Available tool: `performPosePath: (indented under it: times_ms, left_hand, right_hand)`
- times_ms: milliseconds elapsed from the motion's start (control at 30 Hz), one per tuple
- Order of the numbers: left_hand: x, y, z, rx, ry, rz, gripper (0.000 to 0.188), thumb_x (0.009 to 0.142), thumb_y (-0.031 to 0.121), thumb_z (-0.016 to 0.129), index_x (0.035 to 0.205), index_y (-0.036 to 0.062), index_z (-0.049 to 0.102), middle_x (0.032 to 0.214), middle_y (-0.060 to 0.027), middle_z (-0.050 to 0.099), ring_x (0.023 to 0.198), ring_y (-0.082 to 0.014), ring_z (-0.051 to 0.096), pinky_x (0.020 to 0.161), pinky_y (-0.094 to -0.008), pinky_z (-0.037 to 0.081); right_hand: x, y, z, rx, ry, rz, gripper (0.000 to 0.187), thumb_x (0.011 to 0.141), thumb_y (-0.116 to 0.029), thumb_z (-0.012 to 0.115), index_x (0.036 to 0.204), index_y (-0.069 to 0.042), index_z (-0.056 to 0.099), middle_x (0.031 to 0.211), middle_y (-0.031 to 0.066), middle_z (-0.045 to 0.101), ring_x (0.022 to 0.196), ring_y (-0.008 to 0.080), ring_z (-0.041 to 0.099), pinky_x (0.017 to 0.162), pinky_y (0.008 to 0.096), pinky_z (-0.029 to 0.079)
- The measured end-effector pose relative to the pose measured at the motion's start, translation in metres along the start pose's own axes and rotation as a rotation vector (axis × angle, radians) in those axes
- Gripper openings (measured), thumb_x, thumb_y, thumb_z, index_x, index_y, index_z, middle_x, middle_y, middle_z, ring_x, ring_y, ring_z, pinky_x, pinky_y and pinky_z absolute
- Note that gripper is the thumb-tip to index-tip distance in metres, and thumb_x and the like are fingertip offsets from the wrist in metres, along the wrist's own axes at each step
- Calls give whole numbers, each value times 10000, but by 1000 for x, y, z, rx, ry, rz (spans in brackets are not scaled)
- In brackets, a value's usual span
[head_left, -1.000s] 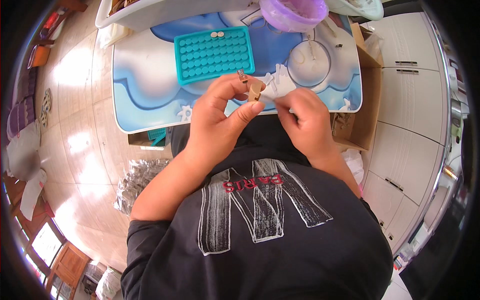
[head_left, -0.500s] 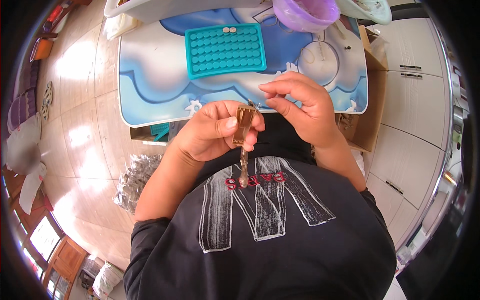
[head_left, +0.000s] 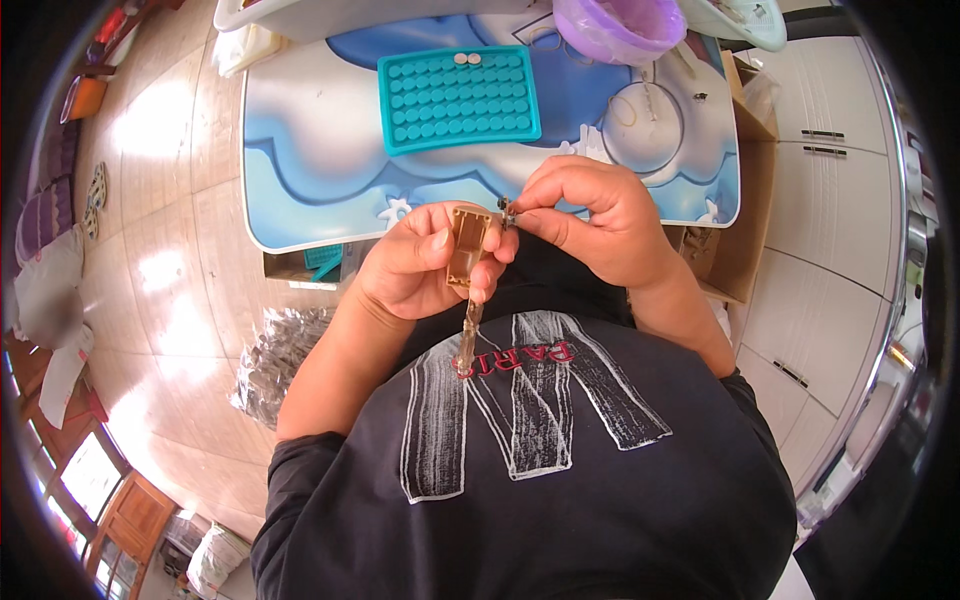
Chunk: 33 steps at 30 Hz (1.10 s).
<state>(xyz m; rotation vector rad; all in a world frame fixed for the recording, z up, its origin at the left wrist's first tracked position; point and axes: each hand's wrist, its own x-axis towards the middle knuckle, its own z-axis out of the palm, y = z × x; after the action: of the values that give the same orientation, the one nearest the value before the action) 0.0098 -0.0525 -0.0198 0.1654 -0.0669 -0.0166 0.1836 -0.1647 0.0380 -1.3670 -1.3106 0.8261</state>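
Observation:
My left hand [head_left: 412,255] is closed around a small gold-brown rectangular casing [head_left: 465,250], its open hollow side facing up. A narrow translucent brownish strip [head_left: 468,335] hangs from below the casing toward my shirt. With thumb and forefinger, my right hand [head_left: 595,215] pinches a small dark metallic part [head_left: 507,213], just beside the left fingertips. Its exact kind is too small to make out, and whether the left fingers also touch it I cannot tell.
Beyond my hands stands a blue-and-white patterned table [head_left: 310,130]. On it lie a teal tray [head_left: 460,100] of round cups with two pale discs, a purple basin [head_left: 620,30] and a white bin [head_left: 380,15]. A cardboard box [head_left: 745,220] is at the right, silvery packaging [head_left: 275,370] at the left.
My right hand has moved slightly left and down, and its fingertips now grip the small dark part. The left hand has shifted a little left with the casing, now more upright.

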Motion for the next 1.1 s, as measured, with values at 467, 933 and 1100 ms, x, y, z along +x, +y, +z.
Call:
performPosePath:
  times_ms: [467,933,1100]
  left_hand:
    - [5,0,-2,-7,78,68,364,861,214,631,1095,-44,525,1149,-193,546,961,-253,620,857,-374,521]
    - [11,19,-2,188,213,339,423,854,214,634,1186,-21,517,1310,-197,463,1199,-303,484,1026,-428,387]
    - [2,32,-19,88,147,369,382,829,224,667,1107,-7,545,1169,-176,535,1095,-290,550,952,-392,449]
  right_hand:
    - [-7,-10,4,-102,191,91,76,764,13,669,790,23,599,757,67,602,696,130,555,645,246,442]
    - [14,-24,-55,226,329,137,88,814,-57,663,856,14,631,769,-22,592,732,50,531,638,206,435]
    - [84,-61,-141,-161,652,-74,163,841,-102,640,919,39,615,823,40,617,765,101,568,708,233,458]
